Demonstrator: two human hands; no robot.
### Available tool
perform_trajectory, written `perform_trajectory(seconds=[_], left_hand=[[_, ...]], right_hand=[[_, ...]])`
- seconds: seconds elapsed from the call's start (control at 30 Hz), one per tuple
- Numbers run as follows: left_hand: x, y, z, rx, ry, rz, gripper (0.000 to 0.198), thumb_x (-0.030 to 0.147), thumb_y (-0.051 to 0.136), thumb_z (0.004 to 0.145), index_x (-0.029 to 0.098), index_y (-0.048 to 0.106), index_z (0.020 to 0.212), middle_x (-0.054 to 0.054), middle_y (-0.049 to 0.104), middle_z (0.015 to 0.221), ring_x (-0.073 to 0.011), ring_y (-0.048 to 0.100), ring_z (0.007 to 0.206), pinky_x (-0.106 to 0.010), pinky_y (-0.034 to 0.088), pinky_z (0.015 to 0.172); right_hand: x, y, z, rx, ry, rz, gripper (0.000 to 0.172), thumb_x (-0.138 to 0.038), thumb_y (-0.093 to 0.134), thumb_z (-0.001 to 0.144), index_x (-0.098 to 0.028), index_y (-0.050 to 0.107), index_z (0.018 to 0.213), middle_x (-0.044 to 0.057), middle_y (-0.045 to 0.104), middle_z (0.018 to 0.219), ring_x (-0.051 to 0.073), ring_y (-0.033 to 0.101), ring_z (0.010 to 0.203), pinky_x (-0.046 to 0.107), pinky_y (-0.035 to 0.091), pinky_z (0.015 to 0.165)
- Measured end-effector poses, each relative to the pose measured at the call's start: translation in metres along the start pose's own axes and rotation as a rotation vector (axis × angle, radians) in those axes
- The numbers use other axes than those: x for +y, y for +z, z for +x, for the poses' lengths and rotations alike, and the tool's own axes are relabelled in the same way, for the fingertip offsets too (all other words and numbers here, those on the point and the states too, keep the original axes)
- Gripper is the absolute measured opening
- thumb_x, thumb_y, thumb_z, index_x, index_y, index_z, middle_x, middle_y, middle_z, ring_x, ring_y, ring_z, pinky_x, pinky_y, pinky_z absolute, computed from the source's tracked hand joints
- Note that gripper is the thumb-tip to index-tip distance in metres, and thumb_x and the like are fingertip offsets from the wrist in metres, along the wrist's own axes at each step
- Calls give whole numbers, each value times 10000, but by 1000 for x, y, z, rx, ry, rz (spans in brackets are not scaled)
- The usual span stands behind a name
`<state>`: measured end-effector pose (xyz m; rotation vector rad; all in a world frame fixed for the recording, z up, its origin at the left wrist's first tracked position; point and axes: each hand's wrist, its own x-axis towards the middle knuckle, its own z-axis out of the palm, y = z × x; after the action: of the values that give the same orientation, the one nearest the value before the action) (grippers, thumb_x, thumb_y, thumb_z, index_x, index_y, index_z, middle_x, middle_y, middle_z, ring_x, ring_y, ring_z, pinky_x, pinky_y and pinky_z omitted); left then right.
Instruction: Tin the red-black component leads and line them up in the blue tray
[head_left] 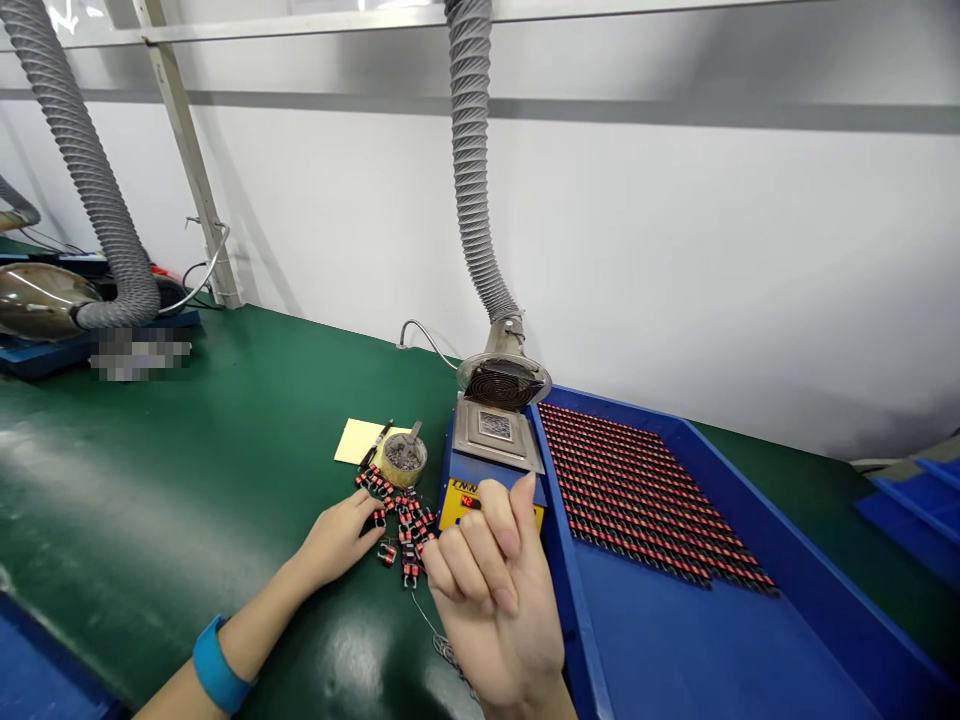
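Note:
My left hand (341, 538), below a blue wristband (219, 665) on the forearm, rests on the green table at the left edge of a pile of small red and black parts (411, 525). Its fingertips touch a part there. Raised in front of the solder pot (491, 437), my right hand (499, 590) has its palm side toward the camera and its fingers curled; whether anything is held in them is hidden. Behind the pile stands a round tub (403, 458) of grey material with a flat tool in it.
A blue tray (637, 640) on the right holds rows of red and black parts (645, 500). An exhaust hose (471, 150) hangs over the pot. Yellow paper (356, 440) and a pen (377, 443) lie beside the tub. Another hose (90, 170) is at the left.

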<state>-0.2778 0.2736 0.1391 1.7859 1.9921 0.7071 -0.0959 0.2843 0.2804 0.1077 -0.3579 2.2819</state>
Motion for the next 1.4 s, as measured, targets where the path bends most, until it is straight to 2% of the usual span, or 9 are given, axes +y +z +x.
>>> perform_trajectory(seconds=[0.2, 0.33, 0.47, 0.6, 0.83, 1.0, 1.17, 1.33, 1.4], left_hand=[[21, -40, 17, 100, 11, -189, 284, 380, 538, 821, 155, 621, 973, -22, 605, 813, -141, 512, 640, -261, 418, 607], [73, -82, 17, 185, 89, -311, 238, 353, 567, 815, 177, 613, 968, -21, 626, 899, -137, 542, 744, -241, 435, 667], [122, -101, 0, 292, 233, -542, 142, 281, 613, 793, 197, 615, 909, -28, 603, 947, -157, 564, 879, -259, 445, 783], [139, -97, -10, 256, 316, -601, 166, 225, 643, 781, 252, 637, 945, -17, 592, 1136, -183, 527, 1103, -284, 412, 944], [136, -91, -2, 118, 361, -606, 204, 191, 603, 815, 244, 630, 1010, -4, 627, 1166, -153, 537, 1119, -271, 377, 1021], [133, -89, 5, 120, 343, -768, 230, 158, 614, 800, 248, 654, 1007, 6, 655, 1092, -136, 564, 1066, -240, 409, 972], [132, -77, 12, 190, 239, -1110, 48, 221, 671, 774, 190, 707, 766, -5, 703, 837, -134, 627, 856, -231, 492, 800], [135, -69, 17, 372, -2, -1450, 183, 325, 786, 656, 163, 710, 696, -2, 711, 636, -80, 602, 530, -153, 452, 460], [132, -72, 17, 458, -9, -1563, 231, 365, 811, 620, 176, 700, 692, 16, 709, 629, -76, 620, 559, -152, 490, 518]], right_hand=[[0, 0, 1, 30, -4, -46, 443, -449, 533, 889, -175, 473, 546, -113, 169, 378, 53, 106, 364, 197, 200, 418], [-1, -4, 7, 77, -93, -318, 446, -464, 541, 873, -186, 440, 539, -104, 223, 398, 66, 149, 382, 197, 253, 428], [-9, -13, 15, 173, -354, -765, 307, -388, 608, 844, -193, 503, 632, -42, 457, 599, 94, 396, 553, 198, 375, 544], [-17, -19, 18, 159, -258, -800, 107, -315, 640, 832, -217, 596, 827, -6, 557, 872, 109, 508, 812, 199, 450, 723], [-16, -22, 23, 154, -131, -545, 134, -213, 732, 749, -192, 600, 741, -34, 587, 772, 77, 582, 688, 159, 499, 619], [-12, -26, 29, 212, -130, -455, 141, -201, 775, 705, -191, 650, 771, -22, 666, 868, 58, 623, 714, 142, 531, 699], [-3, -27, 31, 229, -138, -489, 148, -194, 785, 693, -176, 676, 792, -2, 682, 861, 74, 634, 742, 133, 535, 647], [2, -29, 30, 192, -104, -489, 143, -180, 783, 694, -177, 676, 789, -10, 687, 819, 74, 645, 707, 136, 539, 652], [-1, -31, 29, 169, -74, -496, 112, -175, 763, 718, -185, 667, 775, -8, 690, 828, 88, 658, 719, 151, 545, 663]])
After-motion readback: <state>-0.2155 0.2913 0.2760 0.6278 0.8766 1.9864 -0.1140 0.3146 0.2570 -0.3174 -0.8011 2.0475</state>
